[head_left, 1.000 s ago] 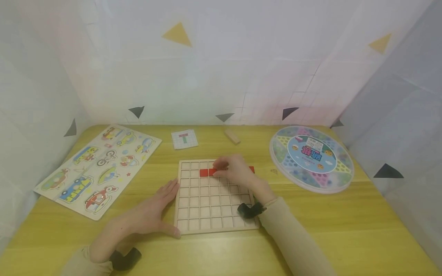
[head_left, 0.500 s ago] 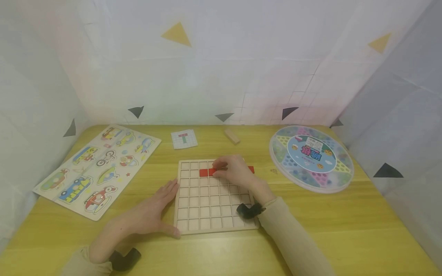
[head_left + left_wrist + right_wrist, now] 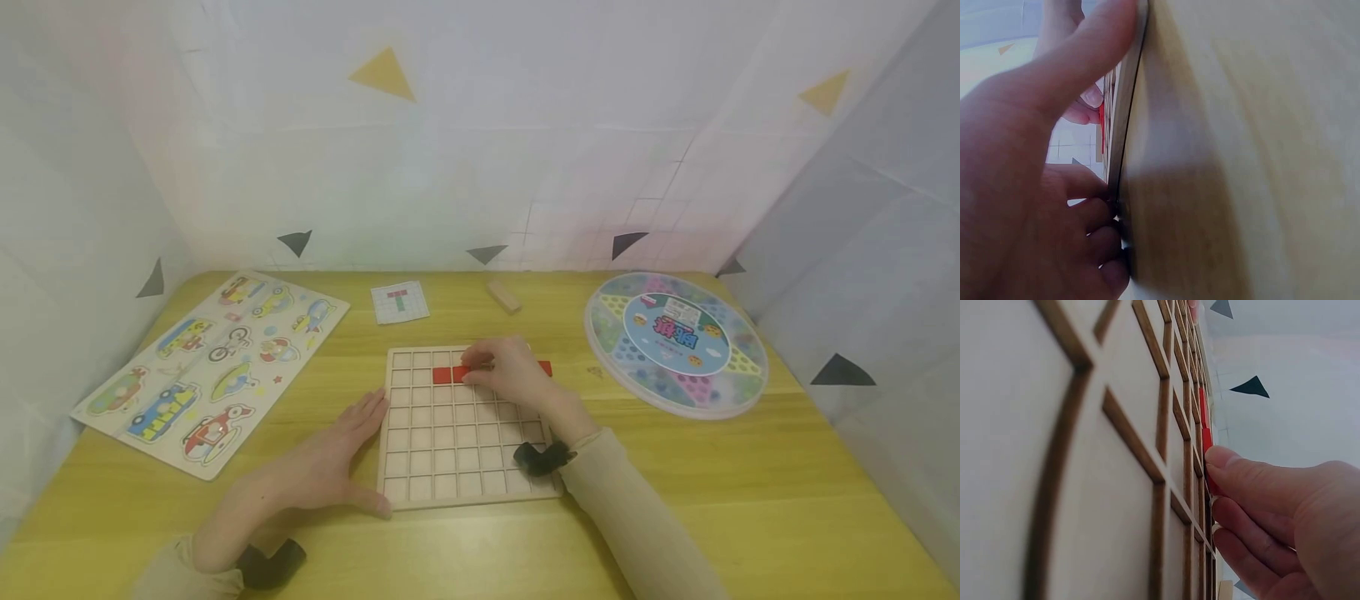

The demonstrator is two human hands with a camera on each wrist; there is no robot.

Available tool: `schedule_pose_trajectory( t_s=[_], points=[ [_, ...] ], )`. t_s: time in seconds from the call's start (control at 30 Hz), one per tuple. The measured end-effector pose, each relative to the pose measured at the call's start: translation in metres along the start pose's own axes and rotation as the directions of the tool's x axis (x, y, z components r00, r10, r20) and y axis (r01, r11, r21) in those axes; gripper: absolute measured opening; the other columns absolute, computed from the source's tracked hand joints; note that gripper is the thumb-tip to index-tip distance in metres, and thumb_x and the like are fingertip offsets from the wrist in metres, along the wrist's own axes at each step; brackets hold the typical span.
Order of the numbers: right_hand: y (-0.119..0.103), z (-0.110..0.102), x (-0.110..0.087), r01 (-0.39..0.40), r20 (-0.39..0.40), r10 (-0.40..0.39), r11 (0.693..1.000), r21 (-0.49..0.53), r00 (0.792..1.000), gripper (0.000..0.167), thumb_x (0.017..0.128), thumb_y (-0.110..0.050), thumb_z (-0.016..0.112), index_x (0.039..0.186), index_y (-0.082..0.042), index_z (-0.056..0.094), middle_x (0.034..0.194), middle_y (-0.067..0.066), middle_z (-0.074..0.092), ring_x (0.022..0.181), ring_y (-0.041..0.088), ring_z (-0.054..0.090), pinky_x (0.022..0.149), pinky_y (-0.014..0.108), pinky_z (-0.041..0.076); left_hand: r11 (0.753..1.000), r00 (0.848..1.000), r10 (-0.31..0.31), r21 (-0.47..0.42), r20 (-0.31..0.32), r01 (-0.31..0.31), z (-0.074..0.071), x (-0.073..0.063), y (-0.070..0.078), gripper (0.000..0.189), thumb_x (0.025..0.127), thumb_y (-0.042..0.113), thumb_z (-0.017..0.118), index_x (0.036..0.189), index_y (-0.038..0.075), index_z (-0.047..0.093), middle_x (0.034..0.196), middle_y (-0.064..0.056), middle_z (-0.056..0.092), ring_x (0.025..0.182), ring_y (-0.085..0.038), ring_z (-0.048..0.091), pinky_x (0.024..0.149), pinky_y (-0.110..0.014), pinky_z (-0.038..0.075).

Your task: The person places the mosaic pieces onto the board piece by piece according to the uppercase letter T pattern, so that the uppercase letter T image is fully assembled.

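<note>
My right hand [image 3: 517,375] reaches over the square wooden grid board [image 3: 435,462] in the head view and pinches a red tile [image 3: 1207,447] between thumb and fingers, as the right wrist view shows. Beside it another red tile [image 3: 441,376] lies in a cell of the second row. A further red piece [image 3: 547,367] shows past my hand, at the board's right edge; what lies under the hand is hidden. My left hand [image 3: 330,462] is spread along the board's left side, fingertips touching the edge [image 3: 1124,106] and thumb at the near corner.
Behind the board lie a small card [image 3: 412,313] with a red and green T and a plain wooden block [image 3: 504,297]. A picture puzzle board [image 3: 258,387] is at left. On the right sits a round game box [image 3: 677,344]. Pale sheets stand around the table.
</note>
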State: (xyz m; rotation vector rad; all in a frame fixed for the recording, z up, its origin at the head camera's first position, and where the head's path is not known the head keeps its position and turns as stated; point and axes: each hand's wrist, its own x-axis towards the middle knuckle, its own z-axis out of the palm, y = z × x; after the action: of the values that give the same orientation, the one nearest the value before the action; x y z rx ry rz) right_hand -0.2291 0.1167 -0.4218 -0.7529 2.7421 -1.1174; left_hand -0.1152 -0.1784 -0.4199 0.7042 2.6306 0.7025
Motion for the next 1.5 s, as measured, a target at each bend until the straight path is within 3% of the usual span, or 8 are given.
schedule_pose_trajectory(
  t_s=[1.0, 1.5],
  points=[
    [-0.0006, -0.0001, -0.0006, -0.008, 0.012, 0.008, 1.000, 0.001, 1.000, 0.023, 0.084, -0.014, 0.081, 0.105, -0.011, 0.075, 0.101, -0.002, 0.075, 0.098, 0.014, 0.069, 0.091, 0.034, 0.057, 1.000, 1.000, -0.003, 0.000, -0.005, 0.003, 0.0004, 0.0000, -0.0005, 0.137, 0.063, 0.078, 0.074, 0.160, 0.005, 0.012, 0.168, -0.015, 0.004, 0.152, -0.043, 0.010, 0.120, -0.059, 0.021],
    [-0.0047, -0.0010, -0.0017, -0.036, 0.026, 0.036, 0.999, 0.032, 0.999, 0.026, 0.085, -0.011, 0.080, 0.110, -0.006, 0.074, 0.104, 0.002, 0.075, 0.100, 0.017, 0.069, 0.093, 0.035, 0.056, 1.000, 1.000, 0.006, 0.008, -0.004, -0.006, -0.0004, -0.0015, 0.0005, 0.135, 0.064, 0.079, 0.072, 0.160, 0.005, 0.013, 0.168, -0.014, 0.003, 0.153, -0.040, 0.009, 0.120, -0.058, 0.021]
  ],
)
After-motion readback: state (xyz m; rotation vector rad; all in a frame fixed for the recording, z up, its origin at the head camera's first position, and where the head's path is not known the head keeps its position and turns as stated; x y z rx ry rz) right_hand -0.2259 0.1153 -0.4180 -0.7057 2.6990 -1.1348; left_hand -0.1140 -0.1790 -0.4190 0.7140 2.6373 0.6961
